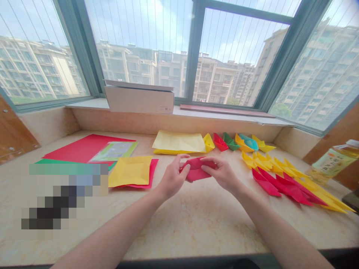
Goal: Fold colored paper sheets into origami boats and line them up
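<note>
A folded piece of red paper (196, 172) is held up between both hands over the middle of the counter. My left hand (174, 175) grips its left side, thumb on the near face and fingers behind. On the right side, my right hand (221, 171) pinches it the same way, with the thumb pressed on the front. A crease runs across the paper between the thumbs. Left of my hands lies a yellow paper square (131, 171) on top of red paper (154, 170). Just beyond them rests a stack of pale yellow paper (178, 141).
Folded paper boats (220, 142) in several colours line the back right. Yellow folded pieces (266, 161) and red ones (288, 188) lie nearer. A bottle (335, 158) stands far right. Large red paper (75, 147) lies left, near a blurred patch (64, 198). A white box (140, 99) sits on the sill.
</note>
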A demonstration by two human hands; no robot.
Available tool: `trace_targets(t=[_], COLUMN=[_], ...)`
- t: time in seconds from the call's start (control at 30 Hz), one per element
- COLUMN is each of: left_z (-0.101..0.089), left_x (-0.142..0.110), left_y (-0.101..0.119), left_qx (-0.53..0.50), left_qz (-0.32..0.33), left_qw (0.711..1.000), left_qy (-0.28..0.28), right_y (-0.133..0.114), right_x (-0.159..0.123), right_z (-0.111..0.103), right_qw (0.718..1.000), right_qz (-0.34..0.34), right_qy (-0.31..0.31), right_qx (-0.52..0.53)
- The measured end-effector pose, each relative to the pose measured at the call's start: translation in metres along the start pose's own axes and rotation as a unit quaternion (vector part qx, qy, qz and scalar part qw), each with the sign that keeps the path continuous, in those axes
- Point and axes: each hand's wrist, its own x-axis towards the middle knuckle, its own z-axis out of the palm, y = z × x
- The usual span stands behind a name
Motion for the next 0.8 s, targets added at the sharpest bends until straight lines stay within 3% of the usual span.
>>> trace_targets(t=[0.17,0.3,0.4,0.47,0.57,0.67,0.8], left_z=[-0.002,-0.002,-0.004,-0.008,-0.017,-0.026,-0.027], left_x=[0.003,0.004,0.003,0.002,0.003,0.007,0.010], left_y=[0.002,0.002,0.003,0.002,-0.003,-0.007,-0.005], left_qx=[-0.004,0.011,0.098,0.191,0.330,0.451,0.583], left_qz=[-0.036,-0.029,0.015,0.067,0.158,0.235,0.261], left_qw=[0.998,0.999,0.995,0.979,0.930,0.860,0.765], left_qy=[-0.048,-0.038,-0.025,-0.027,-0.027,-0.033,-0.081], right_y=[-0.006,-0.009,-0.007,-0.004,0.000,0.004,0.010], right_x=[-0.002,0.002,0.005,0.004,0.000,-0.004,-0.003], right_z=[0.000,-0.008,-0.014,-0.014,-0.010,-0.007,-0.006], right_qw=[0.999,0.999,0.999,0.999,0.984,0.958,0.918], right_qz=[0.015,0.039,0.032,-0.011,-0.109,-0.189,-0.257], right_qy=[-0.003,-0.017,-0.021,0.001,0.013,-0.039,-0.095], right_qx=[0.036,0.030,0.010,-0.035,-0.140,-0.213,-0.285])
